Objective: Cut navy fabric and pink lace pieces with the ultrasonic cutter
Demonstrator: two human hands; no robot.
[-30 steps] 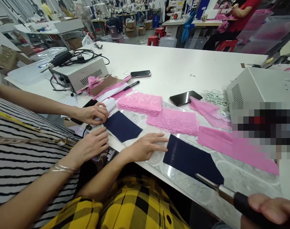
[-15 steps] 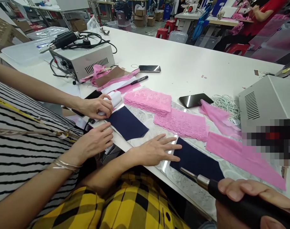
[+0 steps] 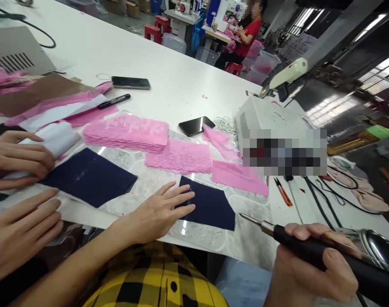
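Note:
My left hand [image 3: 162, 209] lies with its fingers spread, the fingertips over the left edge of a navy cloth piece [image 3: 212, 204]. My right hand [image 3: 312, 264] is wrapped round a thick black-handled tool with a slim metal tip [image 3: 250, 218]. That tip points left, just beyond the cloth's right edge; whether it touches the surface I cannot tell. A second navy cloth piece [image 3: 90, 177] lies to the left, beside a co-worker's hands [image 3: 24, 230]. Behind the cloths are a stack of pink lace pieces [image 3: 127, 132] and a single pink lace piece [image 3: 180, 157].
A clear patterned mat [image 3: 143, 192] covers the table's front. Two phones [image 3: 130, 82] [image 3: 194, 126], a black marker [image 3: 114, 101] and a pink fabric strip [image 3: 239, 177] lie behind. A vented grey box [image 3: 245, 115] and an orange cutter [image 3: 283, 192] are at right.
The view has swung right. The tool's tip has moved from over the right navy cloth to just past its right edge. My left hand stays spread at the cloth's left edge.

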